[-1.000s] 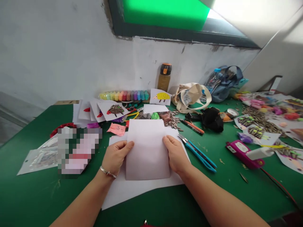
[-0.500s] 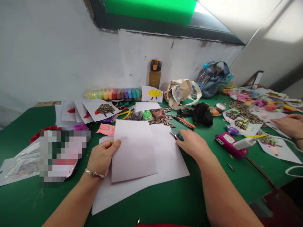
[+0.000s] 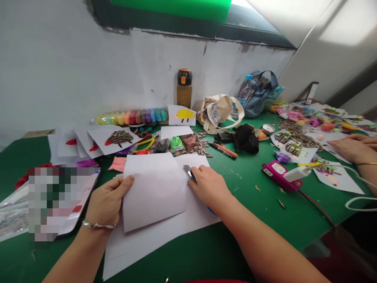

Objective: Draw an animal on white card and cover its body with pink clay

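Observation:
My left hand (image 3: 107, 200), with a bracelet at the wrist, pinches the left edge of a folded white sheet of paper (image 3: 151, 192) between thumb and fingers. That sheet is raised a little over larger white paper (image 3: 138, 247) lying on the table. In my right hand (image 3: 210, 184) is a utility knife (image 3: 187, 170); its blade points up and left, close to the folded sheet's right edge. Blue parts of its handle show beside my fingers, while the rest is hidden in my grip.
Behind the paper lie clay packets (image 3: 176, 143), sunflower seeds (image 3: 200, 147) and pens (image 3: 225, 149). Hedgehog pictures (image 3: 118, 139) are at left, near a partly blurred tablet-like thing (image 3: 79, 204). A pink power strip (image 3: 281, 175) and another person's hand (image 3: 347, 147) are at right.
My right hand has picked up the utility knife and brought it left to the folded sheet. My left hand still holds the sheet. The view has shifted slightly right.

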A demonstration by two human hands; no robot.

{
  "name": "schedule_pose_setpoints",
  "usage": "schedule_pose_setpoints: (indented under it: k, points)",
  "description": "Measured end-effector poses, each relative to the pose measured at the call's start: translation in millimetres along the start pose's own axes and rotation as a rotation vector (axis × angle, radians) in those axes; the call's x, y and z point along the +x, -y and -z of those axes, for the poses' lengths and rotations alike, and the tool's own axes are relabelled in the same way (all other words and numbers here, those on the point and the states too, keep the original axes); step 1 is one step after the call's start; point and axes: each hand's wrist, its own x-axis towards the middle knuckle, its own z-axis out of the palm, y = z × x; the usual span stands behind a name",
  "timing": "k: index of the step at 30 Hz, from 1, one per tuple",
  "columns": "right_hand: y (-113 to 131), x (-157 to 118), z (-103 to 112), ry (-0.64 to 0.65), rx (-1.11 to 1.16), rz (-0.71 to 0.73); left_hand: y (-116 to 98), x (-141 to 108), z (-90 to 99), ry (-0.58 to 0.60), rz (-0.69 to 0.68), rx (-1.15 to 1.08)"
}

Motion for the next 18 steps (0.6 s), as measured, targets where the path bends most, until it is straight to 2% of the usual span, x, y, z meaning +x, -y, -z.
schedule_pose_setpoints:
  k: [2, 4, 10, 18]
  points:
    - [1.0, 0.0, -0.2, -0.027, -0.033, 0.015, -6.9, -2.7, 0.3, -0.033, 0.101, -0.091]
    - [4.6, -0.7, -0.9, -0.037, -0.046, 0.051, -12.5, -5.1, 0.0, -0.075, 0.136, -0.151]
    - [17.6, -5.5, -2.1, -0.035, 0.01, 0.193, -14.4, -6.7, -1.1, -0.064, 0.134, -0.194]
    - [15.1, -3.5, -0.1, -0.002, 0.071, 0.197, -12.4, -3.0, 1.8, -0.069, 0.133, -0.228]
